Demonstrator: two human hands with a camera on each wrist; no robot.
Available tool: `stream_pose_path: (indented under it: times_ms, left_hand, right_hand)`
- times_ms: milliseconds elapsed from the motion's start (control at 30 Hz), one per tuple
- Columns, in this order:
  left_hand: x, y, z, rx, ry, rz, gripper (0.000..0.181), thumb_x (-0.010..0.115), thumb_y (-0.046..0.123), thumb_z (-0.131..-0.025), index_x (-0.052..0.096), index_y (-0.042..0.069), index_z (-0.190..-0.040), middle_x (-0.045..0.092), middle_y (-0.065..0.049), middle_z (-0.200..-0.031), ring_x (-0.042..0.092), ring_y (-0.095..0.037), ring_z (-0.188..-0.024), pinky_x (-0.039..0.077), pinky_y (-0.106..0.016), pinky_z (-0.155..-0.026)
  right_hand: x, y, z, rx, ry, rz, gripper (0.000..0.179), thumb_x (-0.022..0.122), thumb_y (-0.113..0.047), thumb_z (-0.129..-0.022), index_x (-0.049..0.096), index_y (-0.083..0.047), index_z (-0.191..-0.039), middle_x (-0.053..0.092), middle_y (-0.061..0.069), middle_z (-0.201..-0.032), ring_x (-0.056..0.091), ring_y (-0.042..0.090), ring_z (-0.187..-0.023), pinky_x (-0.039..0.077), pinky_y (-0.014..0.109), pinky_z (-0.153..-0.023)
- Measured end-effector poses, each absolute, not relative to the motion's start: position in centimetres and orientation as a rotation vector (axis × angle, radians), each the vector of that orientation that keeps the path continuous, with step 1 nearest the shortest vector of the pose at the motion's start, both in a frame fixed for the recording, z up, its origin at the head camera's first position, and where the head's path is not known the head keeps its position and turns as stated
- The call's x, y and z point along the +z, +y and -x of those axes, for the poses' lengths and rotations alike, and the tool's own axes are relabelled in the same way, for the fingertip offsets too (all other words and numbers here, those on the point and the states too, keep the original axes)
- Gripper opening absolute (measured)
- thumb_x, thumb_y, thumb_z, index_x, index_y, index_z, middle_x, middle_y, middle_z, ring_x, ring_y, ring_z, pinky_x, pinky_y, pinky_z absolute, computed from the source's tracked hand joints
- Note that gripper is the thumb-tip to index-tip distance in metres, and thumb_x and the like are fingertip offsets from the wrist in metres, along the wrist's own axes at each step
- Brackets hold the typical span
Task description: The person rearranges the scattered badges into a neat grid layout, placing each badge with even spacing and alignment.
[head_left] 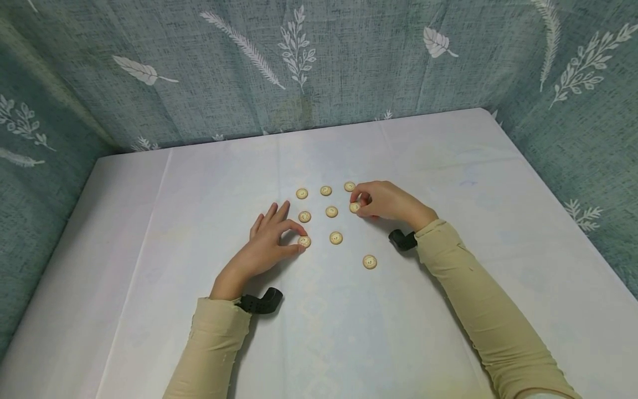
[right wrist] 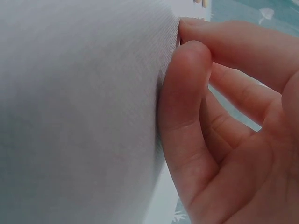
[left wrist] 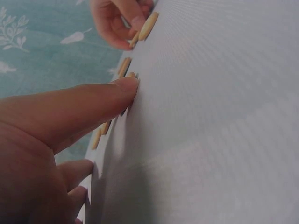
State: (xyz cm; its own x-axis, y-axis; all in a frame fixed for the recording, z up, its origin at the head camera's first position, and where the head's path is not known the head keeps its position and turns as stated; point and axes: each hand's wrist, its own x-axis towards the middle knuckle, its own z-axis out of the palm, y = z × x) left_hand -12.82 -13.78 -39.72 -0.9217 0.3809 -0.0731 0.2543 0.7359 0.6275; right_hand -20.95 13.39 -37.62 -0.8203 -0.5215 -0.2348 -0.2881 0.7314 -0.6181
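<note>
Several round, pale wooden buttons lie on the white tablecloth in the head view. My left hand (head_left: pixel 264 246) has thumb and index finger at opposite edges of the front-left button (head_left: pixel 304 241), pinching it; its other fingers spread out to the left. Thumb and fingers of my right hand (head_left: pixel 391 202) pinch the button at the right of the middle row (head_left: pixel 354 207). Just behind that hand lies the back-right button (head_left: pixel 350 187). The left wrist view has my left thumb (left wrist: pixel 107 100) hiding most of its button, while in the right wrist view my right thumb (right wrist: pixel 184 88) hides the other.
Two more buttons continue the back row, the left one (head_left: pixel 302 193) farthest out. A middle-row button (head_left: pixel 331 211) and a front one (head_left: pixel 336 238) lie between the hands. One button (head_left: pixel 370 261) sits apart, nearer the person. A green leaf-patterned curtain (head_left: pixel 349 61) borders the table (head_left: pixel 319 343).
</note>
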Motion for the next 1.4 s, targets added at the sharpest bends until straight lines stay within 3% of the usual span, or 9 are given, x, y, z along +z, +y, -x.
stream_pose_path:
  times_ms: [1400]
  left_hand:
    - [-39.72, -13.75, 12.83, 0.935, 2.743, -0.483, 0.019, 0.068, 0.035, -0.077, 0.059, 0.029, -0.093, 0.009, -0.006, -0.149, -0.006, -0.023, -0.135, -0.007, -0.045, -0.103]
  right_hand:
    - [-37.55, 13.31, 20.87, -0.803, 2.531, 0.638, 0.02, 0.064, -0.013, -0.081, 0.058, -0.013, -0.1, 0.052, 0.003, -0.069, 0.048, 0.017, -0.058, 0.036, 0.029, -0.059]
